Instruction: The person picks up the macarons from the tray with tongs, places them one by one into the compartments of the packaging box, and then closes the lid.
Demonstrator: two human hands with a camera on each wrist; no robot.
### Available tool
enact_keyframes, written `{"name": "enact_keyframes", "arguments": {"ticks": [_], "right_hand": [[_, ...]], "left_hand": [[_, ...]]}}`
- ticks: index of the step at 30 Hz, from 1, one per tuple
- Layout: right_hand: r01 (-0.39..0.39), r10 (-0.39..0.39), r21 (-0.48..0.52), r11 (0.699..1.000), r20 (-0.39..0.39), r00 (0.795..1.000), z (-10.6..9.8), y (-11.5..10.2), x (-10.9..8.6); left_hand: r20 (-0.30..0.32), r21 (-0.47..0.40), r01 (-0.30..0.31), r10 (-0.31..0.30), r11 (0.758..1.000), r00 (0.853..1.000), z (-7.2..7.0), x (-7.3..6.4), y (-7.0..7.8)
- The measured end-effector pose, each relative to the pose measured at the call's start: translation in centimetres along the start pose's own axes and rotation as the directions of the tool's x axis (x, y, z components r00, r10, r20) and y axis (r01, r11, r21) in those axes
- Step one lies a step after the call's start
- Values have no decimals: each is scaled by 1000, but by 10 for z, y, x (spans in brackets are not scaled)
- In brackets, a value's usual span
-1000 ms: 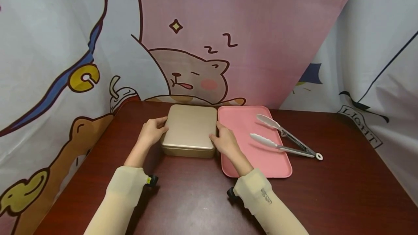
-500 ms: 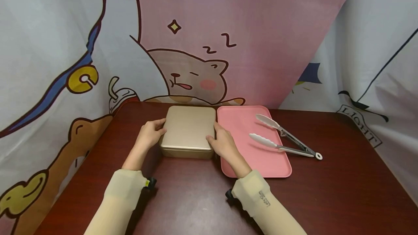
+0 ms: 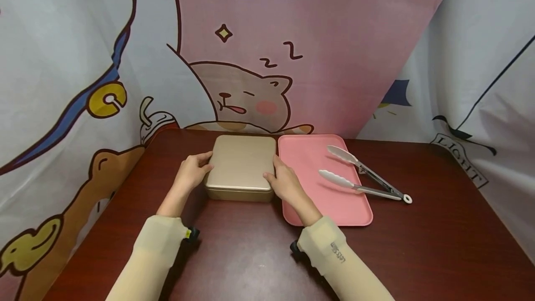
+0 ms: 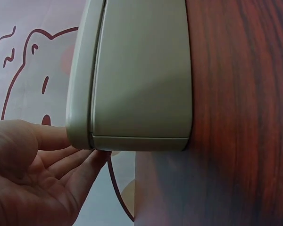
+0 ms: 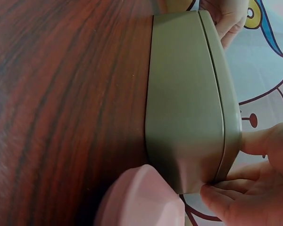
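A beige-gold lidded tin box [image 3: 241, 161] stands on the dark wooden table, its lid on and a thin seam showing along the sides. My left hand [image 3: 190, 172] grips its left side, with the thumb and fingertips at the lid's edge in the left wrist view. On the opposite side my right hand [image 3: 287, 181] holds the box [image 5: 188, 94], its thumb against the lid and fingers [image 5: 226, 197] around the near corner of the seam. The far fingers of both hands are partly hidden behind the box.
Just right of the box lies a pink tray [image 3: 305, 208]. Spread tongs [image 3: 378, 181] with whitish tips lie across it, their ring end out over the table [image 3: 251, 254]. A cartoon-printed cloth [image 3: 334, 59] hangs behind the table and at both sides.
Over the first half second the box and both hands shifted slightly left, away from the tray's edge. Since then they have stayed nearly still; tray and tongs lie as before.
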State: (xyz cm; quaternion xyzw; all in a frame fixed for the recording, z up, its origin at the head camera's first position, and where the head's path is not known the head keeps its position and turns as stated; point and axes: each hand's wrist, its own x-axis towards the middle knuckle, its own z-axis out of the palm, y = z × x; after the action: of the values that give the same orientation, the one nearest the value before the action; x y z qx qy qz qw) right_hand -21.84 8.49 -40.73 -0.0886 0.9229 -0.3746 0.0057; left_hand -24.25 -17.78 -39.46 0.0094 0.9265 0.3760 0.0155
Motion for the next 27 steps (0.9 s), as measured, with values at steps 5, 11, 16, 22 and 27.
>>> {"name": "enact_keyframes", "arguments": {"ticks": [5,11,16,22,27], "right_hand": [[-5,6,-26,1000,24,1000,-1,-1,1],[14,-11,-69,997,45,999,2,-1,0],[45,-33,-137,990,91,995,4,-2,-2],[80,-58,-209,975,109,992,5,2,-6],[119,-100,-240,964,89,991,6,6,-8]], "left_hand": [[20,-7,-10,10,1000,1000,0,-1,-6],[26,0,-27,27,1000,999,0,-2,-13],[17,24,-51,51,998,999,1,-4,-16],[-21,128,-145,149,981,989,12,-6,-21],[-56,273,-226,250,935,967,20,-9,-19]]}}
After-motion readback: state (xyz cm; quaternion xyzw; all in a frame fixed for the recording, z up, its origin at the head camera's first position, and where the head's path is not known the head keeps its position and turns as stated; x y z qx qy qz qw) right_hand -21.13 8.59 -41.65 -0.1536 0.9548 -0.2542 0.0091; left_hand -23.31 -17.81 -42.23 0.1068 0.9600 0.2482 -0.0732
